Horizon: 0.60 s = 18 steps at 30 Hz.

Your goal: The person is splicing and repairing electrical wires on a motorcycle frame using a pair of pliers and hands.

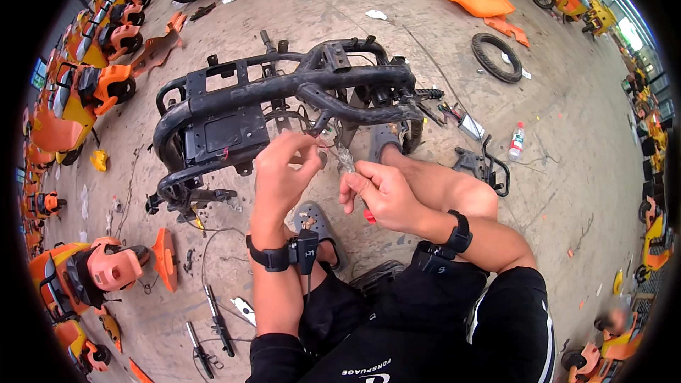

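My left hand (287, 170) is raised in front of the black scooter frame (248, 96), thumb and fingers pinched on a thin wire (323, 146). Just to its right, my right hand (383, 195) is closed around a red-handled tool (369, 215), whose red end shows below the fingers. A shiny, clear or silvery crinkled piece (345, 159) sticks up past my right thumb, beside the wiring. Whether that piece belongs to the tool or wraps the wires cannot be made out. A black box (225, 135) sits inside the frame, with cables running beside it.
Around me on the concrete floor lie a tire (496, 58), a bottle with a red cap (516, 140), a black metal bracket (486, 167), two shock absorbers (218, 320) and orange panels (477, 0). Rows of yellow and orange scooters (67, 117) stand along both sides.
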Tool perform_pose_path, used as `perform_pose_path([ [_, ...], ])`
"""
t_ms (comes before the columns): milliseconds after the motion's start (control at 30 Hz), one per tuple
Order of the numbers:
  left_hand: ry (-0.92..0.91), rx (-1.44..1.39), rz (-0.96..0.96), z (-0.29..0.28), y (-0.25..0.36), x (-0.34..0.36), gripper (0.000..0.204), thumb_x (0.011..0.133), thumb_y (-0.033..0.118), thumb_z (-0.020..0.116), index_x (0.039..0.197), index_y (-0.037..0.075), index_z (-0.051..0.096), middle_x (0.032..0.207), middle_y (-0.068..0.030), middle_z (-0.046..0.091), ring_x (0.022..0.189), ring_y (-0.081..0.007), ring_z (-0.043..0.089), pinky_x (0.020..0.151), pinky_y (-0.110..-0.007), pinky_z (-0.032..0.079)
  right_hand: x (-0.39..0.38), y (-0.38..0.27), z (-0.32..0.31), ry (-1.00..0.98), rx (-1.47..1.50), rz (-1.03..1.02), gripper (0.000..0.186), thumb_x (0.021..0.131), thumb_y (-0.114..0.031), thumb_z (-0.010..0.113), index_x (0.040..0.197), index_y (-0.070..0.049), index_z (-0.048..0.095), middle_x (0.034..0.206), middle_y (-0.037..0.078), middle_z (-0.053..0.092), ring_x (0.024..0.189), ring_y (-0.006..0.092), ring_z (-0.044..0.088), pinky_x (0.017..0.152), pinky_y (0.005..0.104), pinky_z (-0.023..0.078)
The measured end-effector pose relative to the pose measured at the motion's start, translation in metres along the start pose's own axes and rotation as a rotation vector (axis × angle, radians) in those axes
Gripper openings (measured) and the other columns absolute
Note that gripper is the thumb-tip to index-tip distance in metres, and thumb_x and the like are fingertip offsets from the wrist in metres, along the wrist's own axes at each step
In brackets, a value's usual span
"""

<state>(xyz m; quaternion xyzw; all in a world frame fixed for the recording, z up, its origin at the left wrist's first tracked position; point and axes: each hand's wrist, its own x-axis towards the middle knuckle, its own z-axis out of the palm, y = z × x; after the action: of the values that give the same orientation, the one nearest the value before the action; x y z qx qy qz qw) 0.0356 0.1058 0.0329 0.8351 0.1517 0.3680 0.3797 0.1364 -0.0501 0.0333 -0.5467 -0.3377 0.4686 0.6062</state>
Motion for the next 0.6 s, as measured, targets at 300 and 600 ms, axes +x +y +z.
perform_pose_path([
  [300, -0.022, -0.094, -0.059, 0.003, 0.006, -0.004, 0.019, 0.075, -0.006, 0.064, 0.093, -0.001, 0.066, 0.081, -0.0073, 0.065, 0.071, -0.0134, 0.063, 0.061, -0.025, 0.053, 0.0, 0.012, -0.003, -0.073, -0.03, -0.056, 0.029, 0.101, -0.023, 0.046, 0.088, 0.001, 0.056, 0.081, 0.006, 0.062, 0.07, 0.0111, 0.061, 0.058, 0.0238, 0.045],
  [600, -0.034, -0.071, -0.032, 0.007, 0.009, -0.007, 0.014, 0.076, -0.006, 0.066, 0.089, -0.002, 0.068, 0.077, -0.009, 0.065, 0.066, -0.0142, 0.063, 0.062, -0.024, 0.051, 0.0, 0.014, -0.002, -0.024, 0.004, -0.046, 0.026, 0.1, -0.019, 0.047, 0.088, 0.002, 0.056, 0.08, 0.007, 0.062, 0.07, 0.0115, 0.061, 0.061, 0.0242, 0.046],
])
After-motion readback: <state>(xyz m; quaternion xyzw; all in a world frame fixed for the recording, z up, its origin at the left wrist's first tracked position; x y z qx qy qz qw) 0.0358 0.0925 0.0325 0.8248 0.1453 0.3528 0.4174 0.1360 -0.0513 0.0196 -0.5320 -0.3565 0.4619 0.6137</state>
